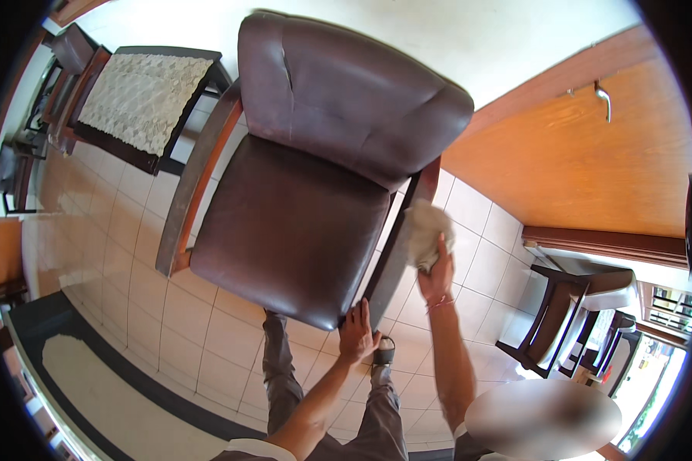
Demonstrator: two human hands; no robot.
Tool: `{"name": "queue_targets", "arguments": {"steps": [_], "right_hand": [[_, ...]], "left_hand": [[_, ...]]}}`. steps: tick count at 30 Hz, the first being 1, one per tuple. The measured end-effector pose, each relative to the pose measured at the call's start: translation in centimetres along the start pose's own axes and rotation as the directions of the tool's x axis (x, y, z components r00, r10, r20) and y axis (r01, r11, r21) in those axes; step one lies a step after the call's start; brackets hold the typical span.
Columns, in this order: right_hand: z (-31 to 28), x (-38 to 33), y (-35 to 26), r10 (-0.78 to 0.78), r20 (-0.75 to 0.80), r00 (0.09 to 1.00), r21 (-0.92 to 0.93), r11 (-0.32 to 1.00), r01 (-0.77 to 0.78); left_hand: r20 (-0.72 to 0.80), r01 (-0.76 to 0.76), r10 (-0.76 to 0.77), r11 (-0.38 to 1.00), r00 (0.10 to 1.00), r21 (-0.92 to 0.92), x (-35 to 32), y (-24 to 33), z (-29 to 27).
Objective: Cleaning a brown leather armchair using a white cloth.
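A dark brown leather armchair (292, 223) with wooden arms stands in front of me, its back away from me. My right hand (438, 278) holds a crumpled beige cloth (429, 234) against the right armrest (390, 275), about midway along it. The cloth looks slightly smeared by motion and hides part of the wood. At the front end of that same armrest, my left hand (355, 336) grips the wood, fingers on its inner side and thumb on the outer. A long crease or split runs down the left part of the chair's backrest (338, 84).
At the far left stands a dark low table (142, 100) with a pale patterned cover. A wooden door (584, 146) with a metal handle is at the right. More dark chairs (561, 319) stand at the lower right. A dark-edged pale surface (115, 392) curves along the lower left.
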State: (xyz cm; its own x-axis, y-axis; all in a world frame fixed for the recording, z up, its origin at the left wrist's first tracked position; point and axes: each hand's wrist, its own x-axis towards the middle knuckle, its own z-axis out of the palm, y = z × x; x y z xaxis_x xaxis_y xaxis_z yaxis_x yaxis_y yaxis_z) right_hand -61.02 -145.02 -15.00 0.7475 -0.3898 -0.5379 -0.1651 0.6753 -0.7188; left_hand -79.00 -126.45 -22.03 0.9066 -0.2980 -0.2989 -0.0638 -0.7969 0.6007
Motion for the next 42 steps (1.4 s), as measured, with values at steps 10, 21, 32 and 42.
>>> {"name": "queue_targets", "arguments": {"steps": [10, 21, 32, 42], "right_hand": [[21.9, 17.3, -4.9, -0.747, 0.617, 0.248, -0.785, -0.565, 0.253], [47.5, 19.4, 8.0, -0.513, 0.753, 0.412, -0.657, -0.63, 0.415], [47.2, 20.8, 5.8, -0.083, 0.955, 0.283, -0.213, -0.859, 0.465], [19.1, 18.4, -9.5, -0.485, 0.707, 0.515, -0.615, -0.781, 0.109]], "left_hand": [[-0.469, -0.171, 0.116, 0.982, 0.875, -0.075, 9.0, -14.6, -21.0], [-0.203, 0.427, -0.402, 0.899, 0.893, 0.099, 19.9, -35.7, -38.4], [-0.365, 0.346, -0.288, 0.932, 0.885, 0.104, 19.6, -37.6, -36.6], [-0.381, 0.345, -0.278, 0.931, 0.882, 0.117, 19.6, -38.0, -36.1]]}}
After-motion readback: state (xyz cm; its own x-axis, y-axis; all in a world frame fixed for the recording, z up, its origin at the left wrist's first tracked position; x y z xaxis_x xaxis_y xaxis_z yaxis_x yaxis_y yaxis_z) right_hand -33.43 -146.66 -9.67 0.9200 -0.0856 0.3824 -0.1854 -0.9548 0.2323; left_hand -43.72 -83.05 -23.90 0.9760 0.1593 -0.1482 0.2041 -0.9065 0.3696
